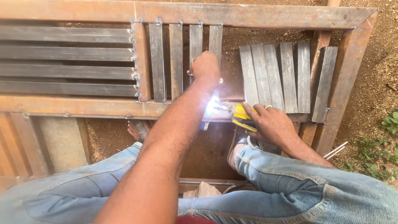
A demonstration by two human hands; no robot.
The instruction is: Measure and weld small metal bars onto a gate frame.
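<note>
A person looks down at a rusty steel frame (248,15) lying on bare dirt, knees in blue jeans at six o'clock. The left hand (205,66), near the centre toward twelve o'clock, presses down on an upright steel slat (215,38), fingers curled on it; a small ring-shaped object sits by the hand, hard to identify. The right hand (269,122), at four o'clock, has its grip clenched around a yellow electrode holder (240,115). A bright white welding arc (213,105) flares just left of the holder, where the slat's lower end meets the frame's cross rail (83,105).

Three more slats (176,60) stand already fixed to the left of the held one. A loose stack of slats (275,76) lies at two o'clock, and horizontal bars (62,62) fill the frame at ten o'clock.

To weld well here, it seems wise to hold the slat firm and square, keep the arc short and steady, and keep fingers clear of the heat.

The glare hides the joint and the electrode tip. The left forearm covers the lower part of the slat. A bare foot (139,129) shows under the frame; the frame's edges run out of view.
</note>
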